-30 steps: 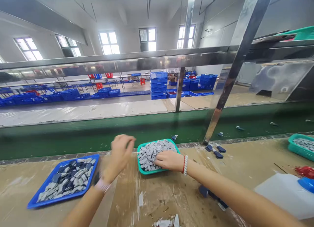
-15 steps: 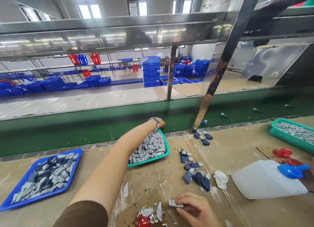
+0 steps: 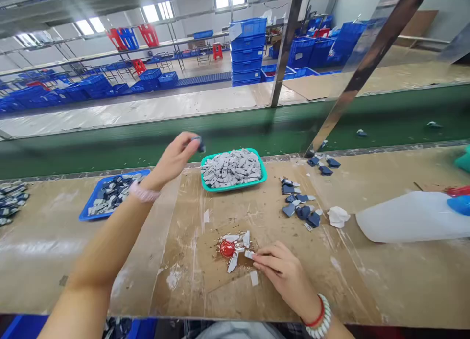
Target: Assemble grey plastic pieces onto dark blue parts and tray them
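Note:
My left hand (image 3: 178,158) is raised over the near edge of the green belt, its fingers closed on a small dark blue plastic piece (image 3: 200,144). Just to its right stands a green tray (image 3: 235,186) heaped with light grey pieces (image 3: 233,169). My right hand (image 3: 281,270) pinches a small light grey piece (image 3: 249,255) low over the table. Close to that piece lie a round red cap or dish (image 3: 227,248) and several loose grey pieces (image 3: 232,263) on a wet, stained patch of cardboard.
A blue tray (image 3: 84,214) of mixed pieces is at the left. Several dark blue pieces with grey tips (image 3: 303,212), a crumpled white tissue (image 3: 338,216) and a white jug (image 3: 407,219) lie right. The green belt (image 3: 235,128) runs behind, with a slanted metal post (image 3: 352,92).
My left hand has come back leftward from beyond the green tray and now has a dark blue piece. My right hand has brought its grey piece beside the red cap. The view has tilted down.

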Available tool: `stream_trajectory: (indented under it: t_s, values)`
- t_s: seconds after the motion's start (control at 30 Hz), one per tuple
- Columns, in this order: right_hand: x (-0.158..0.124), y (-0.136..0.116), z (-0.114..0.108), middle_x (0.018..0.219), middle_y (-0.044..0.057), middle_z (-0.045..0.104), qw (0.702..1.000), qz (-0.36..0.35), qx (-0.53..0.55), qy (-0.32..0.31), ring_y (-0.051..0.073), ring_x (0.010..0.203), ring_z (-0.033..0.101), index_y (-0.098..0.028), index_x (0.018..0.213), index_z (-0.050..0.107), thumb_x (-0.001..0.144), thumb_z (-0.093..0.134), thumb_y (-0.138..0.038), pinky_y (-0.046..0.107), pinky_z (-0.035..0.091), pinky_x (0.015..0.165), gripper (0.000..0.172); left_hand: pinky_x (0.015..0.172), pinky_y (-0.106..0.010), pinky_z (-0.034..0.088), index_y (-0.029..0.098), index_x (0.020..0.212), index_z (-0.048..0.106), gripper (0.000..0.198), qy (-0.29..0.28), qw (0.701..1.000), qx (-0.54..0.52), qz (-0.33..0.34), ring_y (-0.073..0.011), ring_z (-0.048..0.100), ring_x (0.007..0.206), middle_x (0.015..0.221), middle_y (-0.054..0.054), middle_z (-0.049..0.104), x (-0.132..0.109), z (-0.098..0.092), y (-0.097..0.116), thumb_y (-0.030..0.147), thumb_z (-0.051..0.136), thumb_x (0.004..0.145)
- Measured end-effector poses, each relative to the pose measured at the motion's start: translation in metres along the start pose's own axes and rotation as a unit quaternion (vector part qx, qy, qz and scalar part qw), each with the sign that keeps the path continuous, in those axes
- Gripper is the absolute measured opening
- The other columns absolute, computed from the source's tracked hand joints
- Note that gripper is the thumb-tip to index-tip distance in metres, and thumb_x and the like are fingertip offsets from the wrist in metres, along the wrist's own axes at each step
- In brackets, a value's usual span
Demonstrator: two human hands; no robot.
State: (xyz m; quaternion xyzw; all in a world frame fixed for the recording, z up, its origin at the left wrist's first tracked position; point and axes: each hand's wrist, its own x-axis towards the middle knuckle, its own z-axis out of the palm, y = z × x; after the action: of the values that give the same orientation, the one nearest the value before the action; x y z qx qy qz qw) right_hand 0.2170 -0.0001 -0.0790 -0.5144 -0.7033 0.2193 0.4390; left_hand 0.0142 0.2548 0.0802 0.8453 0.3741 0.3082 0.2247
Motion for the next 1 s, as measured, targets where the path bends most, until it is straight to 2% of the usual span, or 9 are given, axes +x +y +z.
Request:
stream_trajectory:
  t_s: [0.13, 0.23, 0.3, 0.4, 0.47, 0.6, 0.7, 0.83, 1.0]
  values:
    - [-0.006, -0.001, 0.007, 0.086, 0.007, 0.067, 0.997, -0.032, -0.061, -0.025, 0.018, 0.077, 0.055, -0.017, 0.091, 0.07, 0.089, 0.053, -0.01, 0.032, 0.051, 0.064, 0.019, 0.086, -0.036, 0.045, 0.022, 0.103, 0.057, 0.041, 0.083, 0.987, -0.13, -0.054, -0.0248, 0.059, 0.099, 0.105, -0.008, 0.063, -0.149, -0.025, 0.013, 0.052, 0.032, 0.093]
    - [-0.011, 0.0, 0.01, 0.087, 0.009, 0.066, 0.99, -0.051, -0.118, -0.059, 0.02, 0.076, 0.054, -0.015, 0.094, 0.07, 0.092, 0.045, -0.012, 0.035, 0.05, 0.064, 0.025, 0.081, -0.033, 0.048, 0.022, 0.093, 0.06, 0.042, 0.15, 0.911, -0.348, -0.163, -0.0238, 0.061, 0.086, 0.086, -0.005, 0.065, -0.241, -0.008, 0.013, 0.061, 0.049, 0.083]
    - [-0.013, 0.001, 0.009, 0.087, 0.009, 0.067, 0.99, -0.042, -0.116, -0.07, 0.021, 0.077, 0.055, -0.017, 0.095, 0.071, 0.093, 0.044, -0.015, 0.036, 0.05, 0.065, 0.027, 0.076, -0.03, 0.048, 0.02, 0.086, 0.061, 0.045, 0.196, 0.855, -0.421, -0.23, -0.0209, 0.059, 0.077, 0.076, -0.004, 0.062, -0.279, 0.012, 0.015, 0.064, 0.052, 0.08]
    - [-0.013, 0.0, 0.007, 0.086, 0.008, 0.068, 0.998, 0.051, -0.011, -0.042, 0.02, 0.078, 0.058, -0.02, 0.095, 0.073, 0.091, 0.052, -0.027, 0.035, 0.051, 0.069, 0.023, 0.07, -0.027, 0.047, 0.019, 0.084, 0.06, 0.042, 0.247, 0.761, -0.505, -0.325, -0.0171, 0.054, 0.071, 0.073, -0.003, 0.057, -0.301, 0.045, 0.029, 0.061, 0.055, 0.08]
    - [-0.01, -0.004, 0.006, 0.084, 0.008, 0.069, 0.98, 0.164, 0.109, -0.014, 0.017, 0.072, 0.059, -0.019, 0.094, 0.074, 0.084, 0.063, -0.037, 0.031, 0.051, 0.065, 0.023, 0.062, -0.025, 0.044, 0.02, 0.085, 0.059, 0.038, 0.218, 0.697, -0.572, -0.373, -0.0143, 0.05, 0.065, 0.07, -0.001, 0.051, -0.299, 0.062, 0.04, 0.057, 0.057, 0.081]
    - [-0.002, -0.022, 0.006, 0.063, 0.003, 0.064, 0.871, 0.34, 0.355, 0.017, 0.006, 0.045, 0.042, -0.016, 0.09, 0.075, 0.065, 0.078, -0.047, 0.02, 0.036, 0.041, 0.039, 0.045, -0.018, 0.026, 0.021, 0.089, 0.054, 0.036, 0.061, 0.627, -0.668, -0.395, -0.0065, 0.033, 0.049, 0.068, 0.003, 0.041, -0.282, 0.089, 0.054, 0.056, 0.054, 0.084]
    - [0.003, -0.042, 0.007, 0.06, 0.001, 0.061, 0.843, 0.337, 0.419, 0.032, 0.005, 0.044, 0.041, -0.018, 0.086, 0.076, 0.063, 0.08, -0.043, 0.019, 0.035, 0.04, 0.035, 0.045, -0.019, 0.02, 0.023, 0.093, 0.045, 0.037, -0.011, 0.697, -0.635, -0.334, -0.0062, 0.031, 0.048, 0.073, 0.002, 0.049, -0.266, 0.105, 0.064, 0.059, 0.051, 0.084]
    - [0.003, -0.072, 0.007, 0.079, 0.005, 0.069, 0.932, 0.192, 0.301, 0.06, 0.012, 0.061, 0.058, -0.022, 0.087, 0.076, 0.074, 0.074, -0.03, 0.023, 0.049, 0.051, 0.015, 0.064, -0.024, 0.035, 0.025, 0.104, 0.044, 0.04, 0.017, 0.845, -0.47, -0.254, -0.0126, 0.044, 0.067, 0.076, 0.001, 0.05, -0.249, 0.109, 0.08, 0.057, 0.055, 0.083]
    - [0.0, -0.094, 0.008, 0.085, 0.004, 0.069, 0.985, 0.015, 0.153, 0.073, 0.015, 0.075, 0.065, -0.027, 0.097, 0.072, 0.081, 0.065, -0.012, 0.023, 0.055, 0.065, 0.024, 0.085, -0.028, 0.038, 0.027, 0.113, 0.048, 0.039, 0.016, 0.914, -0.346, -0.211, -0.0198, 0.052, 0.095, 0.102, -0.003, 0.055, -0.242, 0.099, 0.094, 0.048, 0.061, 0.082]
